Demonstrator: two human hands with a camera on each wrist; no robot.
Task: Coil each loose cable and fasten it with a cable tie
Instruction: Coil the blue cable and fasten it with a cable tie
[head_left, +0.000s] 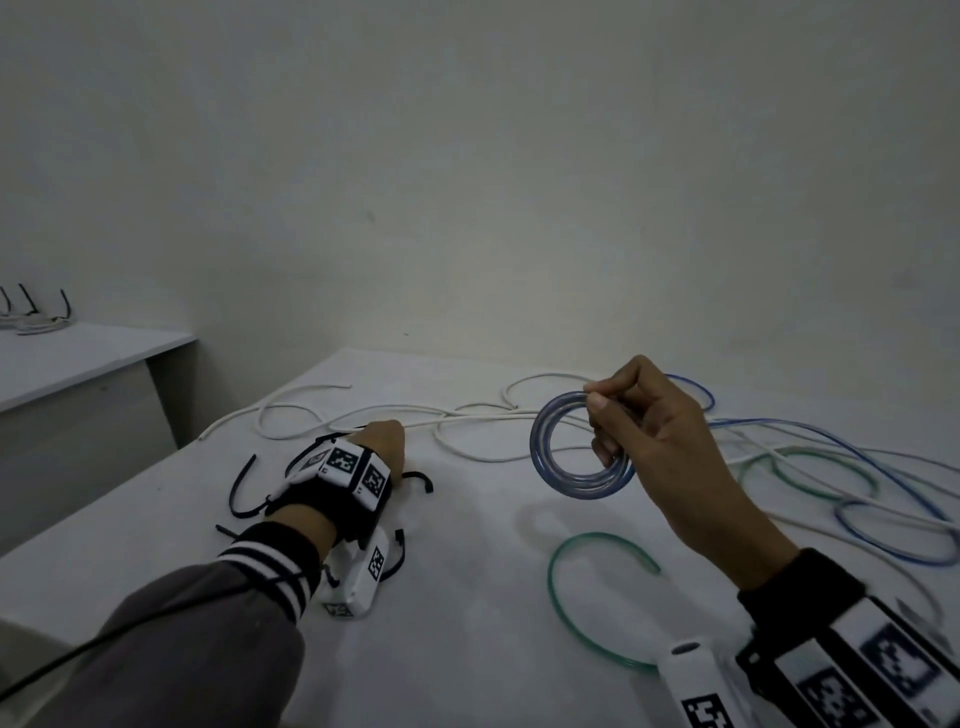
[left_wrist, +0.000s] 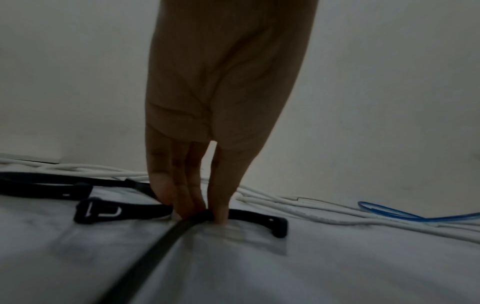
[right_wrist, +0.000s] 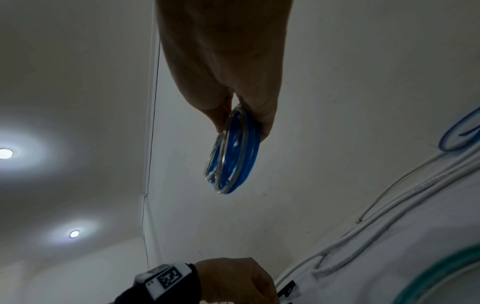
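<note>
So right hand (head_left: 670, 452) is up above the table (head_left: 467, 597) w/ fingers curled round a coiled blue cable (head_left: 576, 447), several loops. Left hand (left_wrist: 221, 102) is down on the table, fingertips (left_wrist: 221, 211) pinching a black cable tie (left_wrist: 249, 217) against the surface; more ties just beside it. Loose white cables (head_left: 467, 415), plus blue & green ones (head_left: 587, 587), sprawl over the far and right side.

No readable text, brand, number or sign in any view. Only markings: black-and-white square coded tags on the left wrist band (head_left: 347, 464), on the white camera unit (head_left: 358, 577) beneath it, and on the right wrist band (head_left: 857, 670); patterns, not letters.
</note>
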